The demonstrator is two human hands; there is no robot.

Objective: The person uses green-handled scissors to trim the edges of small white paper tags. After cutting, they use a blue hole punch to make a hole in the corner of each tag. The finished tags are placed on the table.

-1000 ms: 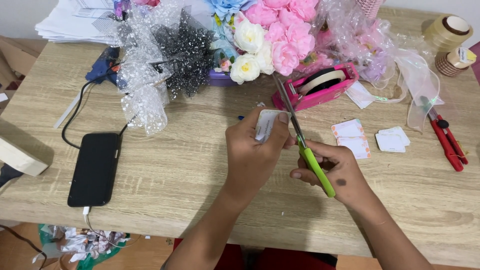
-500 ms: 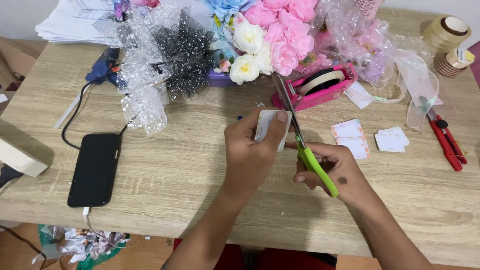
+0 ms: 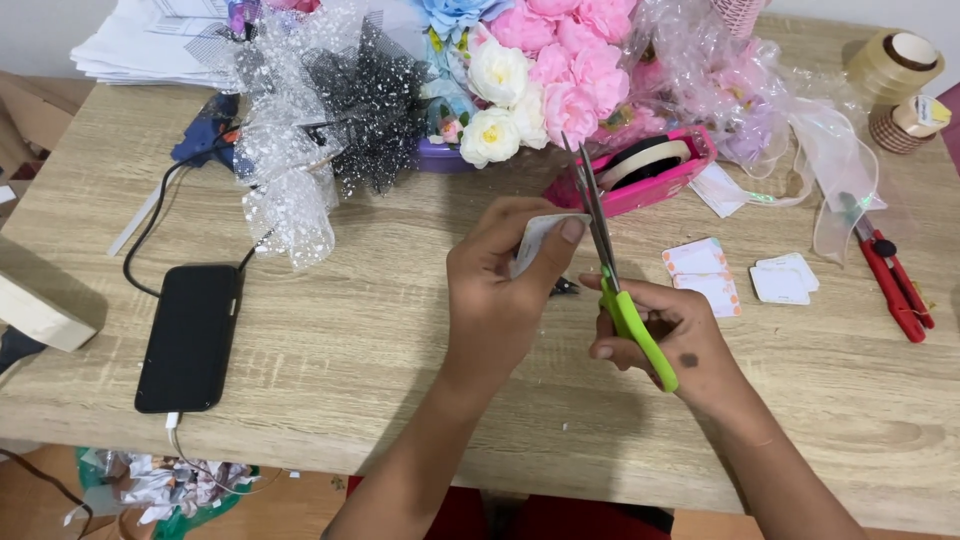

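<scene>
- Head view: left hand (image 3: 500, 290) pinches a small white card (image 3: 535, 238) between thumb and fingers, above the table (image 3: 400, 350) at centre frame.
- Right hand (image 3: 665, 335) is closed through the green handles of the scissors (image 3: 610, 270); blades point to 12 o'clock, just at 3 o'clock of the card and touching or nearly touching its edge. Whether the blades are parted cannot be told.
- Cutting well, as a judgement: keep the card taut and steady in the pinch, thumb clear of the blade line, feed the card into the blades rather than chasing it, and cut near the pivot for a clean edge.
- Risk, as a judgement: the left thumb lies close to the blades; a small card may twist if held by one corner only.
- Cut cards (image 3: 740, 275), white with coloured edging, lie flat at 3 o'clock of the scissors.
- Pink tape dispenser (image 3: 650, 170) at 1 o'clock of the hands; flowers (image 3: 540, 70) at 12 o'clock.
- Netting (image 3: 320, 110), black and white, at 10 o'clock.
- Phone (image 3: 190, 335), black, cable attached, at 9 o'clock.
- Red cutters (image 3: 895, 280) at 3 o'clock, near the table edge; tape rolls (image 3: 895, 75) at 2 o'clock.
</scene>
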